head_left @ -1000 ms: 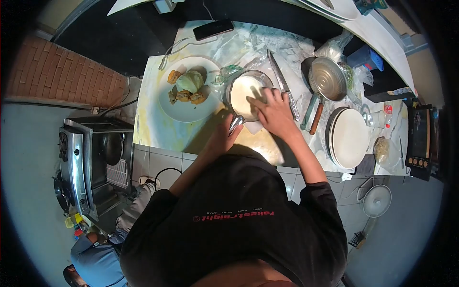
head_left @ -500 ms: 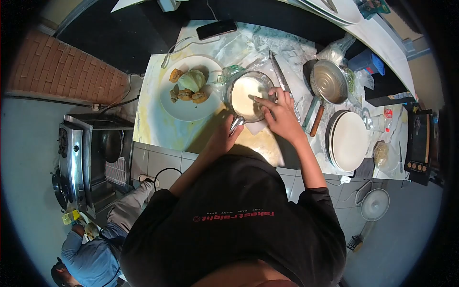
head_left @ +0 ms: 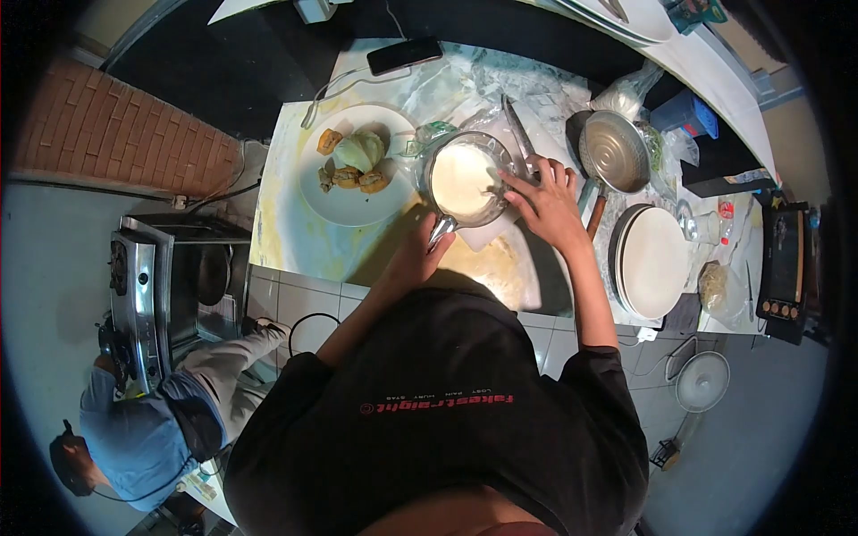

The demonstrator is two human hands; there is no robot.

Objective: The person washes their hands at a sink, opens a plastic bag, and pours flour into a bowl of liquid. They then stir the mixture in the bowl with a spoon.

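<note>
My left hand [head_left: 416, 255] is closed round the short metal handle of a small round pan [head_left: 500, 204]. A smooth, round, cream-coloured layer [head_left: 461, 179] lies in the pan, with a ragged darker patch at its right side. My right hand [head_left: 556, 211] is at the pan's right rim, fingers apart and holding nothing, with its fingertips close to the layer's edge. Behind those fingers lies a long knife [head_left: 517, 129], its lower part hidden by the hand. Below the pan, a thin yellowish sheet [head_left: 490, 266] spreads at the counter's front edge.
At left, a large white plate [head_left: 344, 207] holds a cabbage piece [head_left: 359, 150] and browned chunks. Rightward stand a wooden-handled pan [head_left: 615, 152] and stacked white plates [head_left: 657, 268]. A phone [head_left: 405, 55] lies at the back. Another person [head_left: 147, 438] bends by the stove [head_left: 138, 286].
My right hand has moved right, from over the cream layer to the pan's rim, its fingers spreading. My left hand stays on the handle. The other person has shifted towards the stove.
</note>
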